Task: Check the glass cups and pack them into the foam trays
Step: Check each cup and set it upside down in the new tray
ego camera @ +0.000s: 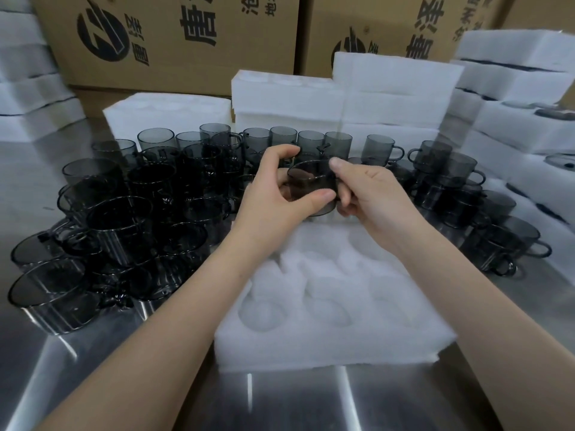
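Observation:
Both my hands hold one smoky grey glass cup (311, 181) in the air above the far edge of a white foam tray (336, 340). My left hand (277, 194) grips the cup from the left, thumb across its near wall and fingers curled over the rim. From the right, my right hand (367, 194) pinches the same cup, index finger on the rim. The tray lies on the steel table in front of me, and its round pockets hold nothing. Several more grey handled cups (124, 219) crowd the table to the left, behind and to the right (466, 194).
Stacks of white foam trays (389, 98) stand behind the cups, with more at the far left (28, 88) and right (522, 98). Printed cardboard boxes (174, 38) line the back. Bare steel table (295, 402) shows near me.

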Demonstrator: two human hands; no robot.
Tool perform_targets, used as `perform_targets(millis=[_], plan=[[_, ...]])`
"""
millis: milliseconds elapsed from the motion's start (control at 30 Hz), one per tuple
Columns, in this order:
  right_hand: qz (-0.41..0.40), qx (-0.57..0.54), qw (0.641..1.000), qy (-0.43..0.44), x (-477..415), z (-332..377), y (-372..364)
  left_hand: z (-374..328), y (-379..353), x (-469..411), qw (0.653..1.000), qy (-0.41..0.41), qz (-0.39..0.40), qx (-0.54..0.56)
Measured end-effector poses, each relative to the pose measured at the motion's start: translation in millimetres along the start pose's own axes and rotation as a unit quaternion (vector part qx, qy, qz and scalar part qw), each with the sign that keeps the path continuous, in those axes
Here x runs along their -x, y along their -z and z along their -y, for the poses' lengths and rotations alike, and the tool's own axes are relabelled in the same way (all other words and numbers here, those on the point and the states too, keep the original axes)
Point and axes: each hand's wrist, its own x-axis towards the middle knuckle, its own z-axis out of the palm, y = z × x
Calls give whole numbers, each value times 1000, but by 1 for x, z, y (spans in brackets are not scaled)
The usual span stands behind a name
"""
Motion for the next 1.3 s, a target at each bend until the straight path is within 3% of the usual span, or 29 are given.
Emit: perform_targets(millis=[133,233,367,467,633,833,933,1067,1200,1300], plan=[[-5,50,999,-6,1,-2,-1,2,3,0,999,-26,-17,-41],[21,-17,1000,-1,2,-2,-1,-1,3,-1,998,-22,-36,-52],[62,-132,989,-2,1,0,3,-3,3,-2,999,-5,-46,21],[54,-146,987,36,2,2,5,-5,4,-2,997,3,-58,48],[-16,-2,984,175,8,2,-2,-12,4,0,993,53,-71,78],[-107,178,939,273,11,2,-4,-11,4,-1,993,37,-43,-103],[-149,185,943,232,9,0,-1,-10,1,2,997,39,-9,-60],[-198,80,971,110,2,-2,4,-7,-1,4,991,-44,74,-100],[-130,112,985,19,-4,-6,3,-7,0,5,989,-103,43,-102],[-98,199,974,37,-1,-5,3,-9,-2,8,996,-78,13,-31]])
